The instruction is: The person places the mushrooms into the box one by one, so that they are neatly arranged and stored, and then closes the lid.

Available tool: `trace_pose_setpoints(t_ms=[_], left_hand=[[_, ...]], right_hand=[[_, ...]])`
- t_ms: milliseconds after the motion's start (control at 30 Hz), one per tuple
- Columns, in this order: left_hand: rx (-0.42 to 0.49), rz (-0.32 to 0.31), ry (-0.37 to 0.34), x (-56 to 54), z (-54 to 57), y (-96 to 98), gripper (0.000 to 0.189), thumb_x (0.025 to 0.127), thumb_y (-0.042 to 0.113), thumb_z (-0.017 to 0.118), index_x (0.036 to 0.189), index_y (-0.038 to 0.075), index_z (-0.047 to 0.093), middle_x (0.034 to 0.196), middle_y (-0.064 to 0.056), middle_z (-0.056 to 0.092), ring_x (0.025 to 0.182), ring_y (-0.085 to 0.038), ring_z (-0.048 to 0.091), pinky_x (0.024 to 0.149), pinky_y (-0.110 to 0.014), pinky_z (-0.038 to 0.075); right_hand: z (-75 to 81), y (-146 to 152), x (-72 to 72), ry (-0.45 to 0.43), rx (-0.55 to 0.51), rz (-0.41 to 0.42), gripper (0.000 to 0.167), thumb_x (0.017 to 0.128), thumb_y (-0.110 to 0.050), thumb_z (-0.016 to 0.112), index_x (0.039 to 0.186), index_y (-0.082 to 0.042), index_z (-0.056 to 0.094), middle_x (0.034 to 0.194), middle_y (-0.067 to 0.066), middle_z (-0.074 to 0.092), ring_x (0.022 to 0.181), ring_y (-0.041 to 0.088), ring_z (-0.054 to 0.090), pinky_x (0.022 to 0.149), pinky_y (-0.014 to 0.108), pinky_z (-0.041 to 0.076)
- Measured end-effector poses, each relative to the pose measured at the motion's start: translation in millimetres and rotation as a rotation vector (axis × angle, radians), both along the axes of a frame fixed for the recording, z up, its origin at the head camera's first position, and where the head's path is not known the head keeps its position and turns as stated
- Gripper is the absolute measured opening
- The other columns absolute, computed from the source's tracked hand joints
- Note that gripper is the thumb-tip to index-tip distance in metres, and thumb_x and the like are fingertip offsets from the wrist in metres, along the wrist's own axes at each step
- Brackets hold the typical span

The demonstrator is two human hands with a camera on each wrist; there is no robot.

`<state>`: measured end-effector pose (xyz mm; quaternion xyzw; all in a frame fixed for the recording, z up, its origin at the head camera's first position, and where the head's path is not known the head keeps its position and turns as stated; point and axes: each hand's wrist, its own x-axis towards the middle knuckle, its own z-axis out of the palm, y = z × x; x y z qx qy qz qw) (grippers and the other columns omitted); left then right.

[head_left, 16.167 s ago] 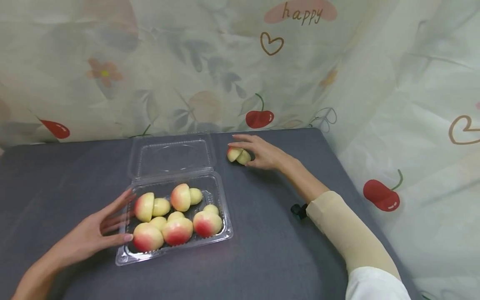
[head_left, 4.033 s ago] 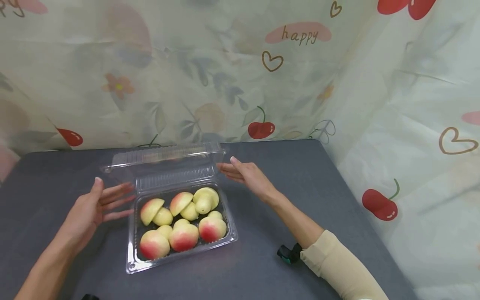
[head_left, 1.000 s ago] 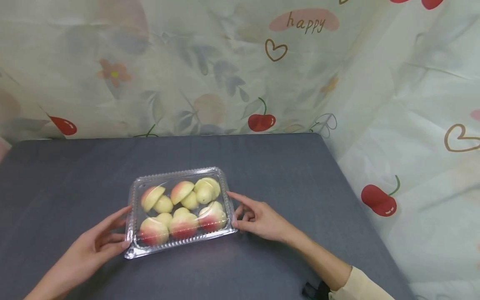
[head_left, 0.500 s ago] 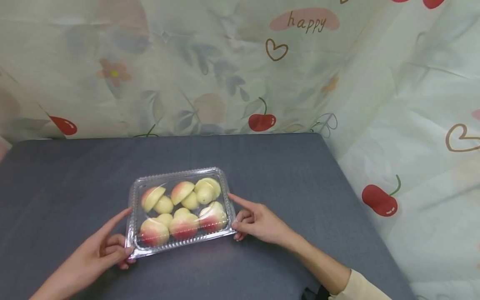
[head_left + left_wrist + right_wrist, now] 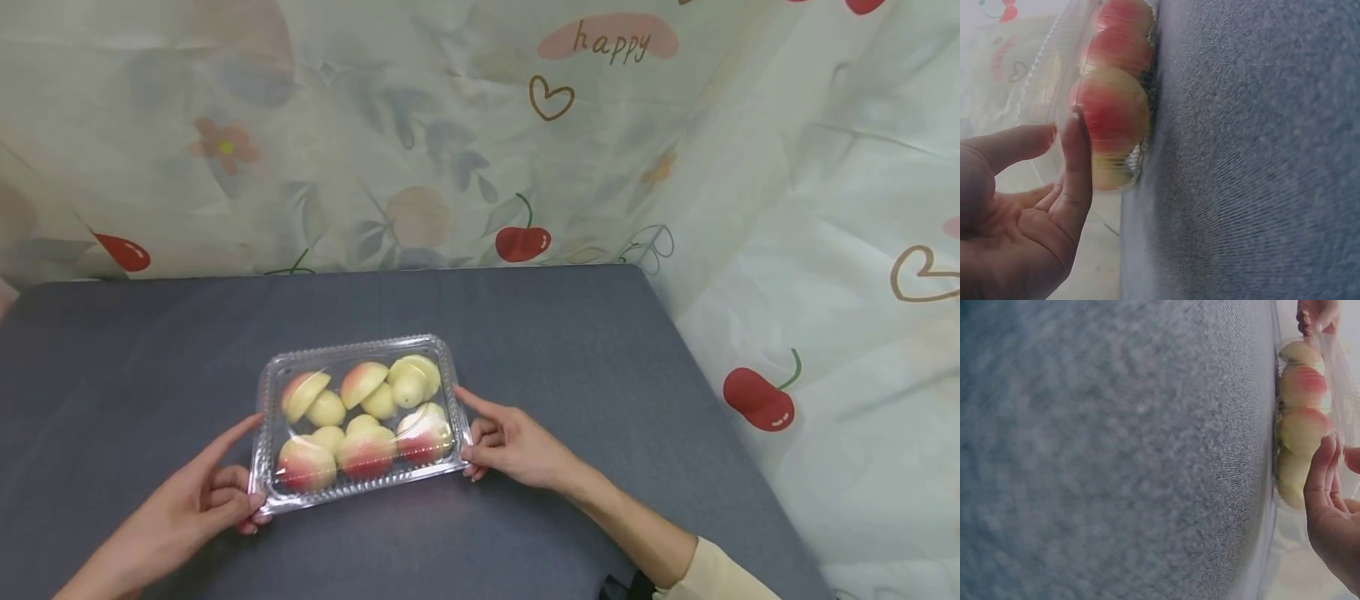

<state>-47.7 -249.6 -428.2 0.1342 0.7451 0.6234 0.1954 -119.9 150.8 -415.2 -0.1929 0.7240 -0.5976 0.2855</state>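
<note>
A clear plastic clamshell container [image 5: 352, 492] sits on the dark grey table, its lid down over several mushroom-shaped pieces [image 5: 366, 450] coloured pale yellow and red. My left hand [image 5: 187, 508] pinches the near left corner of the rim between thumb and curled fingers, index finger stretched along the left side. On the opposite side my right hand [image 5: 525, 446] pinches the near right corner the same way, its index finger pointing up the right edge. The left wrist view shows thumb and fingers [image 5: 1075, 162] at the rim from the side; the right wrist view shows the right fingers [image 5: 1322, 475] there too.
The grey table [image 5: 562, 350] runs back to a patterned curtain [image 5: 420, 133] with cherries and hearts, which also hangs along the right side. A black device [image 5: 626, 587] shows at the right sleeve [image 5: 712, 575].
Earlier the lid stood open and my right hand held a mushroom-shaped piece at the back; that piece is now inside. The lid came down, and both hands now pinch the rim's near corners.
</note>
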Motion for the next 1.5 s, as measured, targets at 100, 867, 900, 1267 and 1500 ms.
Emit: trace_pose_setpoints(t_ms=[100,867,900,1267,1500], left_hand=[[0.008,-0.030,0.000,0.6,0.0,0.2,0.086,0.099,-0.003,0.055,0.161,0.024,0.001,0.092,-0.018,0.068,0.081,-0.025,0.072,0.069,-0.035,0.059],[-0.001,-0.012,0.001,-2.8,3.6,1.7,0.085,0.100,0.000,0.055,0.161,0.019,-0.003,0.086,-0.018,0.067,0.075,-0.023,0.070,0.065,-0.035,0.059],[-0.003,-0.014,0.012,-2.6,4.0,1.7,0.085,0.100,0.000,0.054,0.161,0.018,-0.002,0.086,-0.018,0.068,0.074,-0.023,0.070,0.065,-0.035,0.059],[-0.258,0.026,0.105,-2.7,14.3,2.6,0.084,0.099,0.009,0.061,0.161,0.015,0.006,0.085,-0.003,0.069,0.072,-0.016,0.070,0.065,-0.029,0.057],[-0.484,0.058,0.085,-3.9,21.7,-2.3,0.079,0.097,0.028,0.067,0.160,0.021,0.020,0.109,-0.006,0.068,0.079,-0.007,0.067,0.067,-0.025,0.054]], right_hand=[[0.0,-0.4,0.1,0.026,0.012,0.015,0.079,0.094,0.004,0.063,0.159,-0.015,0.023,0.078,0.011,0.059,0.072,0.018,0.068,0.068,0.036,0.060],[0.9,-3.2,-0.8,0.048,0.011,0.035,0.079,0.096,0.002,0.061,0.160,-0.014,0.018,0.079,0.009,0.057,0.073,0.021,0.067,0.067,0.035,0.059],[0.7,-3.1,-0.7,0.059,0.019,0.033,0.078,0.096,0.002,0.061,0.160,-0.014,0.018,0.078,0.009,0.057,0.072,0.023,0.067,0.067,0.036,0.059],[2.4,2.0,-2.3,0.259,0.184,0.049,0.076,0.096,-0.011,0.067,0.158,-0.019,0.026,0.081,0.004,0.063,0.069,0.025,0.067,0.063,0.032,0.058],[11.3,10.9,-7.9,0.359,0.362,0.069,0.066,0.098,-0.034,0.064,0.155,-0.034,0.032,0.107,-0.008,0.068,0.082,0.009,0.067,0.073,0.027,0.055]])
